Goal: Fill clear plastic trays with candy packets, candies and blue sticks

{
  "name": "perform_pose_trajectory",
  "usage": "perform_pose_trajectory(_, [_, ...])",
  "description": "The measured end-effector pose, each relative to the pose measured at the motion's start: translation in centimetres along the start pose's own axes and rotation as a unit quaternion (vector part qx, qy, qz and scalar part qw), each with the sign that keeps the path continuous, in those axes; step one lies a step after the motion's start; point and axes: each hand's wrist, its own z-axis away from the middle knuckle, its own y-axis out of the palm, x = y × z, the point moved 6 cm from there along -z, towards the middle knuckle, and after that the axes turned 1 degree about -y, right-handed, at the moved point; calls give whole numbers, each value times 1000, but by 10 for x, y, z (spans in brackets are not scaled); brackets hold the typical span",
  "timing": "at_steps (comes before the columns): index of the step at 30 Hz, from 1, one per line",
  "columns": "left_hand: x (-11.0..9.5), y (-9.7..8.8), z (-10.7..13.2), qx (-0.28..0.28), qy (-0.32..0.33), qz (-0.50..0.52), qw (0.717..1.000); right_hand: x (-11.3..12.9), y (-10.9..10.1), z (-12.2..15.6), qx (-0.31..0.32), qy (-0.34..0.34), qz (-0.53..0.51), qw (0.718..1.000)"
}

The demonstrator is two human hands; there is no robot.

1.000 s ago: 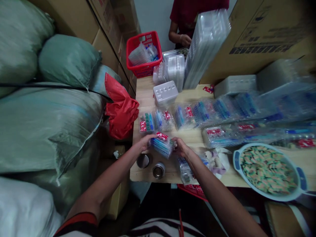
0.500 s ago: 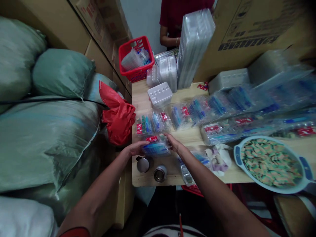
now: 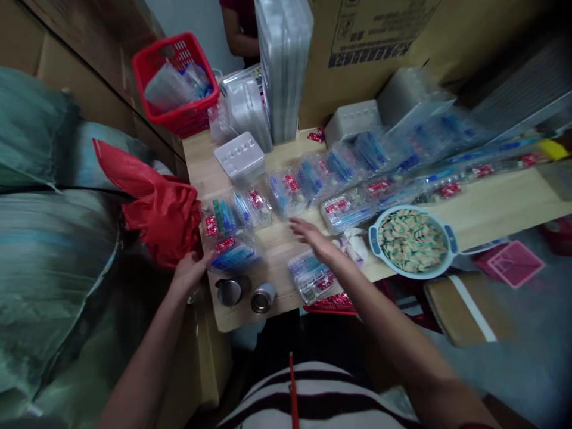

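Note:
My left hand (image 3: pixel 190 273) rests at the left edge of the wooden table (image 3: pixel 277 238), its fingers touching a clear plastic pack of blue items with a red label (image 3: pixel 235 255) that lies flat on the table. My right hand (image 3: pixel 313 237) hovers open, fingers stretched out, over the table between that pack and another clear pack (image 3: pixel 310 279) near the front edge. It holds nothing. Rows of similar filled clear packs (image 3: pixel 339 173) run across the table beyond both hands.
Two small metal cups (image 3: pixel 245 294) stand at the front left corner. A blue-rimmed bowl of small pieces (image 3: pixel 412 241) sits at the right. A red basket (image 3: pixel 176 83), stacked empty clear trays (image 3: pixel 281 65), a red bag (image 3: pixel 156 208), large sacks and cardboard boxes surround the table. Another person stands behind.
The pack that both hands held has been set down at the table's left; my right hand let go and drew back to the right. The view swung right.

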Motion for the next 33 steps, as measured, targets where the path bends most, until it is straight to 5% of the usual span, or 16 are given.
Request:
perform_pose_trajectory(2, [-40, 2, 38, -73, 121, -88, 986, -2, -65, 42, -103, -9, 50, 993])
perform_pose_trajectory(5, [-98, 61, 103, 47, 301, -149, 941, -46, -125, 103, -198, 120, 20, 973])
perform_pose_trajectory(9, [-133, 164, 157, 232, 397, -286, 841, -116, -115, 148, -195, 260, -74, 943])
perform_pose_trajectory(13, [-141, 213, 145, 292, 364, -361, 807, -148, -76, 141, -167, 243, -198, 935])
perform_pose_trajectory(17, [-145, 220, 122, 334, 343, -361, 800, -157, -60, 115, -164, 202, -304, 917])
perform_pose_trajectory(24, [-152, 208, 81, 306, 331, -352, 820, -150, -36, 61, -133, 159, -388, 898])
perform_pose_trajectory(33, [-157, 166, 34, 217, 338, -339, 851, -136, 3, 8, -88, 161, -409, 894])
